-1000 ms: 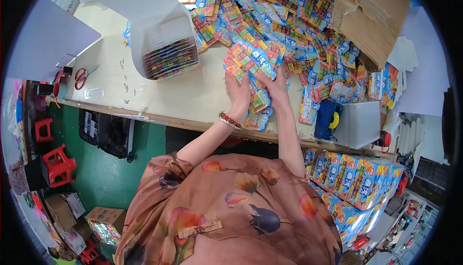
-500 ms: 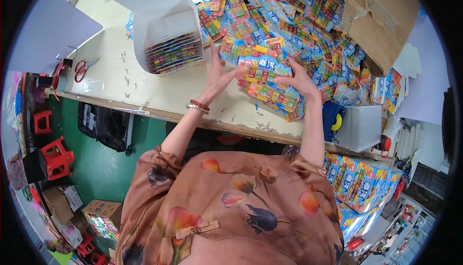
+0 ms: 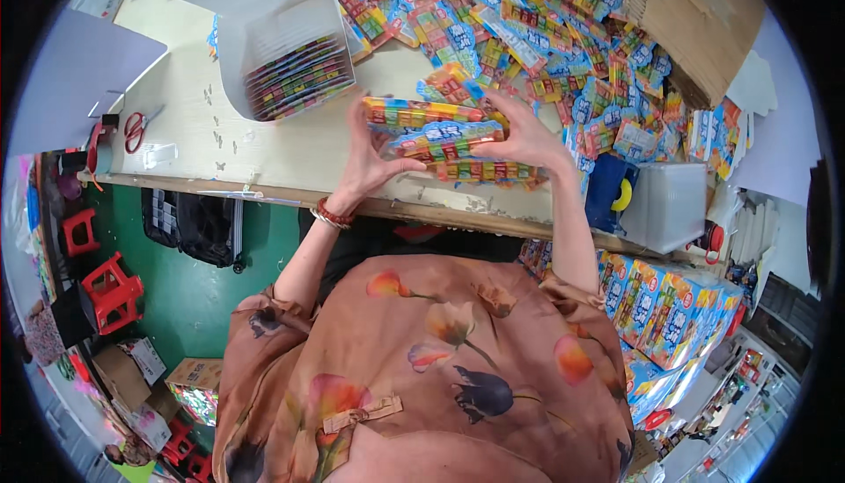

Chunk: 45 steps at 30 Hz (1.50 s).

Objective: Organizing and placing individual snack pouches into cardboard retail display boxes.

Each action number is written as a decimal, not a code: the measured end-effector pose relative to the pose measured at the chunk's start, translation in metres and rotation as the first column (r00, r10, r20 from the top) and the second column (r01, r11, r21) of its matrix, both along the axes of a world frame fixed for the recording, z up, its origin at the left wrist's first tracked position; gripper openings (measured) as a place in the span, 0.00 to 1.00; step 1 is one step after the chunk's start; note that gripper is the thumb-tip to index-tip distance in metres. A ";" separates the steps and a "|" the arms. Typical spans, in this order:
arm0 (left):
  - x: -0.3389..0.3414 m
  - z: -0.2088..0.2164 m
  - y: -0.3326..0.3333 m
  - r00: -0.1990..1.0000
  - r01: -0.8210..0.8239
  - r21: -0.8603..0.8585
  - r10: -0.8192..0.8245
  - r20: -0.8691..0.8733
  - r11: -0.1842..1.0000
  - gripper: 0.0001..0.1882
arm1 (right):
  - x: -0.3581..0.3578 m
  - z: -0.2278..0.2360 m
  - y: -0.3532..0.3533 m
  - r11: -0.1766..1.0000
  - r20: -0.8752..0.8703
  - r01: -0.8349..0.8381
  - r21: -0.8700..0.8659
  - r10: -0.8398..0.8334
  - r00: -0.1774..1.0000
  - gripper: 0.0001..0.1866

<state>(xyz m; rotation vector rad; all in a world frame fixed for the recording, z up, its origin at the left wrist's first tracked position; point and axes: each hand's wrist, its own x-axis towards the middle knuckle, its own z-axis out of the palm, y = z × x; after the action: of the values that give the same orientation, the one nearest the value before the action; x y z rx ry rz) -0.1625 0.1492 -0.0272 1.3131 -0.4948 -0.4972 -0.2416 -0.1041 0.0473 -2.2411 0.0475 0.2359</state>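
Note:
Between my two hands is a small stack of flat colourful packets (image 3: 447,135), blue along the middle with rows of red, yellow and green blocks. My left hand (image 3: 368,162) curves round the stack's left end, fingers behind and thumb in front. The right end is gripped by my right hand (image 3: 530,135), its thumb across the near side. Another packet (image 3: 453,85) lies just beyond the stack. To the left stands an open white box (image 3: 286,30), where a row of similar packets (image 3: 299,78) is packed on edge.
A large heap of loose packets (image 3: 528,30) covers the table's far right, spilling from a cardboard box (image 3: 691,21). Red-handled scissors (image 3: 135,131) lie at the left. A blue tape dispenser (image 3: 607,193) and a translucent bin (image 3: 667,206) stand at the right edge.
Both hands have come closer round the packets and shifted them slightly left. The stack now tilts, showing its edges more. The whole view has also shifted a little.

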 end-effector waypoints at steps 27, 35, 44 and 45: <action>0.006 0.018 0.015 0.964 0.206 0.114 -0.181 -0.193 0.972 0.54 | -0.035 -0.019 0.002 0.747 -0.065 0.308 0.588 -0.336 0.939 0.41; 0.008 0.007 0.019 0.930 0.331 0.159 -0.292 -0.225 0.930 0.44 | -0.029 -0.029 0.015 0.798 -0.060 0.285 0.531 -0.300 0.952 0.23; 0.001 0.014 0.016 0.938 0.324 0.049 -0.315 -0.141 0.945 0.54 | -0.017 -0.024 0.021 0.916 -0.140 0.233 0.327 -0.197 0.970 0.28; 0.000 0.014 0.018 0.939 0.322 0.050 -0.313 -0.144 0.945 0.54 | -0.017 -0.022 0.021 0.888 -0.208 0.254 0.382 -0.185 0.960 0.27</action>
<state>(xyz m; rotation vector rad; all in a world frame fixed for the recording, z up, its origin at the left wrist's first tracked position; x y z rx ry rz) -0.1622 0.1668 -0.0129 1.2642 -0.5839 -0.8749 -0.2586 -0.0831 0.0255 -1.7781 0.3147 0.2803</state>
